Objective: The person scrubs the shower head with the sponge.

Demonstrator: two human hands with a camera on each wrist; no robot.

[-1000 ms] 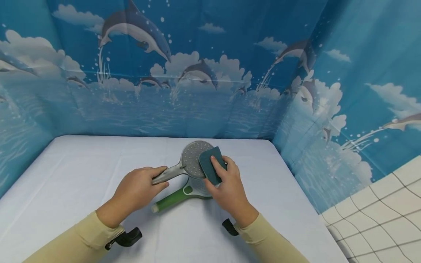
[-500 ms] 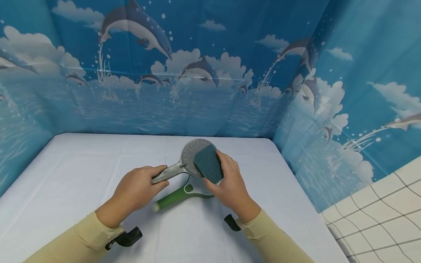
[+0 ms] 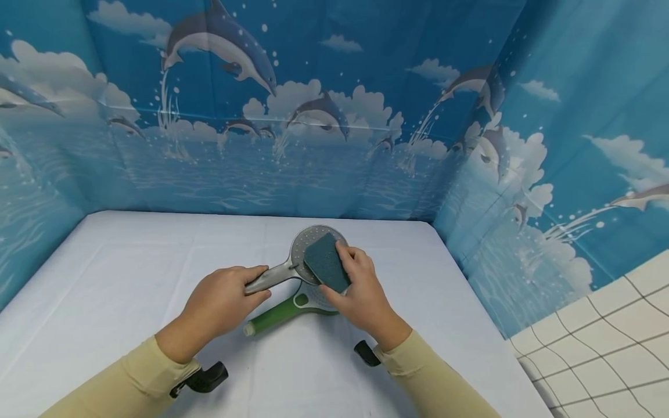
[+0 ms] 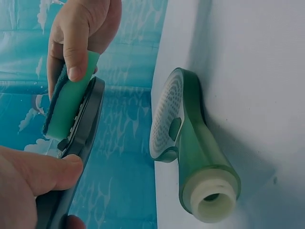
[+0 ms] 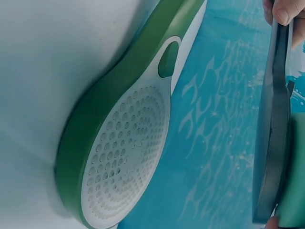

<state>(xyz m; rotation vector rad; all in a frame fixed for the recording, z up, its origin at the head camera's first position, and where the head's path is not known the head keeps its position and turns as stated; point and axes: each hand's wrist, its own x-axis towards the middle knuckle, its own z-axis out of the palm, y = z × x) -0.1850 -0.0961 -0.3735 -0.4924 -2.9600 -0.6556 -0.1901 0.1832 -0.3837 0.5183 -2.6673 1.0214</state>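
Note:
My left hand [image 3: 219, 299] grips the handle of a grey shower head [image 3: 302, 255], which is held up over the table with its nozzle face upward. In my right hand [image 3: 363, 293] is a sponge [image 3: 326, 262], pinched between thumb and fingers, its dark scouring side outward. The left wrist view shows the sponge's light green foam [image 4: 71, 112] lying flat against the nozzles. A green shower head [image 3: 279, 315] with a white perforated face [image 5: 128, 148] lies on the table below, its round end partly covered by the grey one and my right hand in the head view.
A white cloth covers the table [image 3: 157, 249]. Behind and beside it hangs a blue curtain [image 3: 235, 174] printed with dolphins. White tiles [image 3: 601, 342] show at the lower right. A black strap mount [image 3: 206, 377] sits at my left wrist.
The sponge has shifted left across the nozzle face, and my right fingers have moved from its top to its right edge. My left hand keeps its grip nearly in place.

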